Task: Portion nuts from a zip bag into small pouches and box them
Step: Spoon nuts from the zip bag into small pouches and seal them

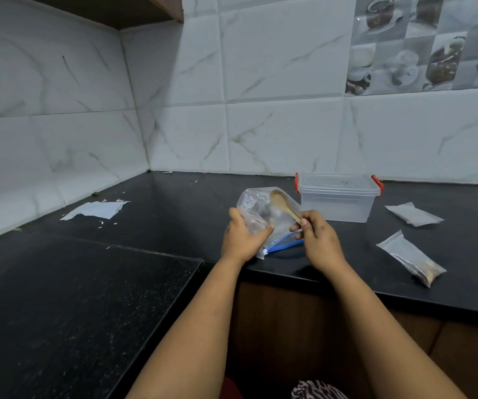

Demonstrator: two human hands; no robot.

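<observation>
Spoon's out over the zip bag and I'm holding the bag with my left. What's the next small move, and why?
Probably dip the wooden spoon down into the zip bag for a scoop. The right hand pinches its handle with the bowl raised and seemingly empty, while the left hand grips the bag's side. One pouch by the box looks unfilled.

Through the head camera I see my two bare forearms, no sleeves, watch or rings on the left hand [242,236] or right hand [318,237]. At the bottom edge, black-and-white zebra-print cloth [317,389] beside red fabric [230,388].
</observation>
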